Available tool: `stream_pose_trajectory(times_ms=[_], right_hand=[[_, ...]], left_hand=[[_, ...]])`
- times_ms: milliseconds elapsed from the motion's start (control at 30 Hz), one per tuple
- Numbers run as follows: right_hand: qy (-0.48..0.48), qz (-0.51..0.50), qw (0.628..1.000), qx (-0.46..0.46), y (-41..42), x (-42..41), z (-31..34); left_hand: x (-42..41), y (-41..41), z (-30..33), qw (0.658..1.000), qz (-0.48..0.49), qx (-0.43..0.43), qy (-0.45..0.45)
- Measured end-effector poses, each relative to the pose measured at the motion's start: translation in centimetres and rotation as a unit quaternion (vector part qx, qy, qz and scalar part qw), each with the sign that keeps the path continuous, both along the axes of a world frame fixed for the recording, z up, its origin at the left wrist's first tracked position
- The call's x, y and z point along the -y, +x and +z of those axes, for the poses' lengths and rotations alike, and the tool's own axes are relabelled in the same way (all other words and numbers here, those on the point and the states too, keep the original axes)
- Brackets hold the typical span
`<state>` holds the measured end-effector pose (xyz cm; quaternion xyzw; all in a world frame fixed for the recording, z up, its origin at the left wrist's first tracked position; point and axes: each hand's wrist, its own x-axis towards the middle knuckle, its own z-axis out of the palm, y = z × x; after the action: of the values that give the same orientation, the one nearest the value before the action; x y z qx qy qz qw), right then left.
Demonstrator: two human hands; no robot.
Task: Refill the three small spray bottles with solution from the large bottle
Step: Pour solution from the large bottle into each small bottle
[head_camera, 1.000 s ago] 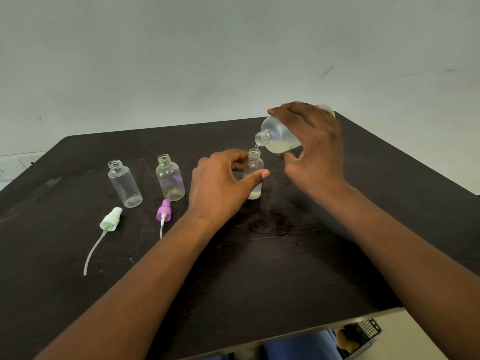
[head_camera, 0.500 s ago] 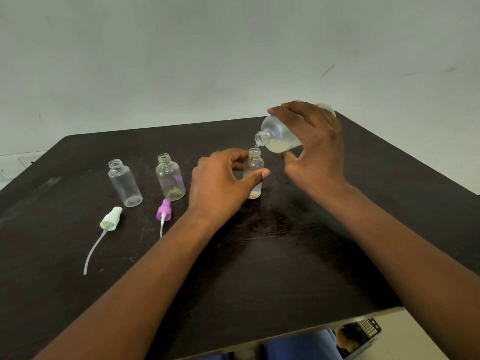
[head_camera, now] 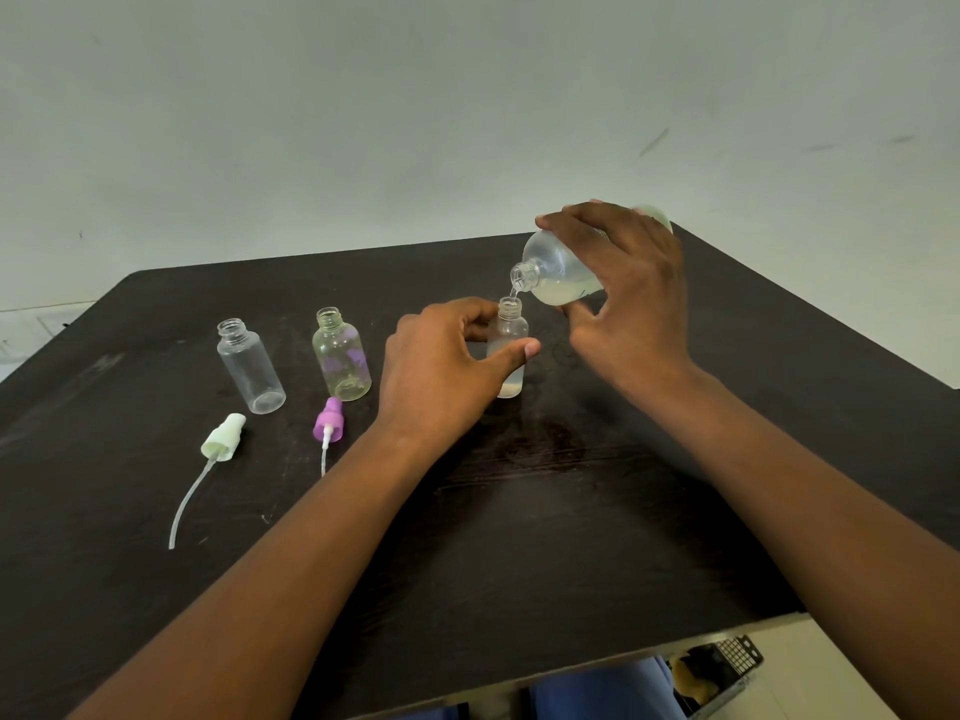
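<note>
While the right hand (head_camera: 628,298) is gripping the tilted large bottle (head_camera: 558,272) and the left hand (head_camera: 441,366) is pinching the upright small bottle (head_camera: 511,350) on the table (head_camera: 519,511), solution is streaming between narrow necks; any wobble is risking spillage or overfilling.

Bare tabletop (head_camera: 519,553) (near side) unobstructed

A dark, wood-grained bench (head_camera: 519,511) with a dull, scuffed sheen is seen. Clear glossy plastic is shown by the left small bottle (head_camera: 251,368) and the yellow-tinted one (head_camera: 341,362). Frosted translucent plastic forms the large bottle (head_camera: 553,267). Matt plastic is seen on the pale spray cap (head_camera: 224,438) and purple cap (head_camera: 329,421).
</note>
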<state>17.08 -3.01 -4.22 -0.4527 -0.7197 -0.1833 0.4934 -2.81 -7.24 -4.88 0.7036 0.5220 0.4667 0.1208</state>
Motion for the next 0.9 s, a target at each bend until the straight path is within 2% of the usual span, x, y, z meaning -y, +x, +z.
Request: stream_pose_trajectory(times_ms=[900], right_hand=[[0.002,-0.004,1.0,-0.003,-0.04,0.03,-0.02]], left_hand=[[0.02,0.03,-0.04,1.0,0.006,0.003,0.002]])
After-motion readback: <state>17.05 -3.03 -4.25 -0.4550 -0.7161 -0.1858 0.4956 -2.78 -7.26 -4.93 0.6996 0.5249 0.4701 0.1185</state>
